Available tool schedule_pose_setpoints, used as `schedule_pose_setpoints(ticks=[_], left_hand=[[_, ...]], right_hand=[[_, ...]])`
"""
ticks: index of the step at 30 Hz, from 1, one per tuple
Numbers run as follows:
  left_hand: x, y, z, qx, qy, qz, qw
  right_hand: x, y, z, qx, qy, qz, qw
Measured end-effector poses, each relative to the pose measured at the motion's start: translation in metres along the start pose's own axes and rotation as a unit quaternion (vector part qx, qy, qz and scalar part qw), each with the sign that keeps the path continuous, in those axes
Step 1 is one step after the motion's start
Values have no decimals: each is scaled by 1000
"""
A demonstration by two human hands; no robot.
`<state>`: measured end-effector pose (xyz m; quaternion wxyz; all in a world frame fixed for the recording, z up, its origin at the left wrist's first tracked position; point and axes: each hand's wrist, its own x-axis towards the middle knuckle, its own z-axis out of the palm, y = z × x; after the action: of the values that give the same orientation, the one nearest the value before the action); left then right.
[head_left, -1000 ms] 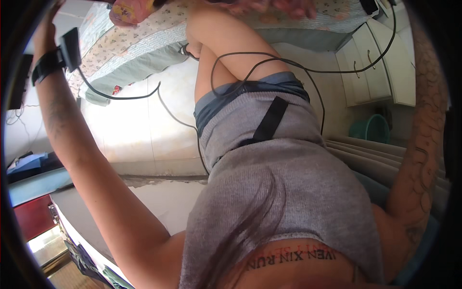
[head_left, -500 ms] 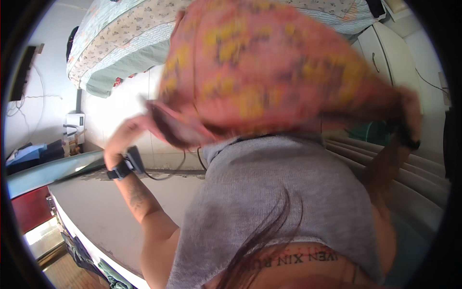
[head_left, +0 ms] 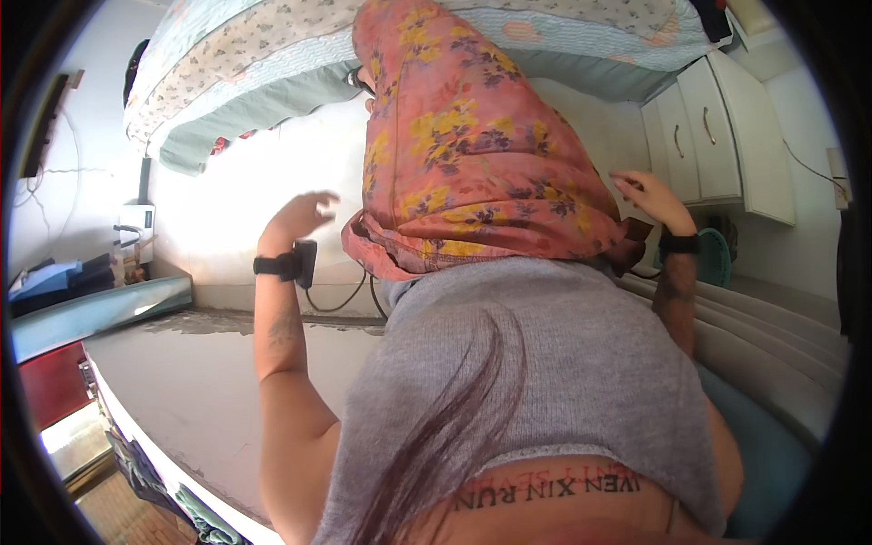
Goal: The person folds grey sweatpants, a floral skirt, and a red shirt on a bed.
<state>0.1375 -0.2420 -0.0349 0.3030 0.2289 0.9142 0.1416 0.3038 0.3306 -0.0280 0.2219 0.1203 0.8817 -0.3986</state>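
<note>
In the head view, one soft, crumpled cloth (head_left: 472, 154) is seen draped in the upper middle, printed with yellow and purple flowers on an orange-pink ground, its lower edge bunched into a thick fold above a grey knitted top (head_left: 545, 363). Two hands are raised, one on each side of it and well apart from each other. The left hand (head_left: 295, 218) is held open beside the cloth's left edge, fingers loosely curled and spread, with nothing gripped. The right hand (head_left: 649, 195) is open too, fingers stretched toward the cloth's right edge; whether it touches the fabric cannot be told. One black strap is worn on each wrist, two in all, and a small black box (head_left: 305, 263) with a thin cable is fixed to the left one. A quilted bedcover (head_left: 236, 73) with a small flower pattern is spread above. A flat, pale, smooth ledge (head_left: 182, 400) runs below the left arm. Three white cabinet doors (head_left: 708, 136) with slim handles are counted at the right.
</note>
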Motion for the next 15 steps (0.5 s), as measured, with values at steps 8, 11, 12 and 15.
schedule_pose_setpoints(ticks=[8, 11, 12, 15], left_hand=[[28, 60, 54, -145, 133, -49, 979], [29, 23, 90, -281, 175, 55, 942], [27, 29, 90, -365, 163, 7, 917], [19, 34, 89, -423, 185, -72, 884]], right_hand=[[50, 9, 60, 10, 30, -119, 992], [34, -14, 64, 154, 35, -161, 974], [30, -14, 64, 154, 32, -161, 974], [33, 2, 59, 232, 17, -181, 956]])
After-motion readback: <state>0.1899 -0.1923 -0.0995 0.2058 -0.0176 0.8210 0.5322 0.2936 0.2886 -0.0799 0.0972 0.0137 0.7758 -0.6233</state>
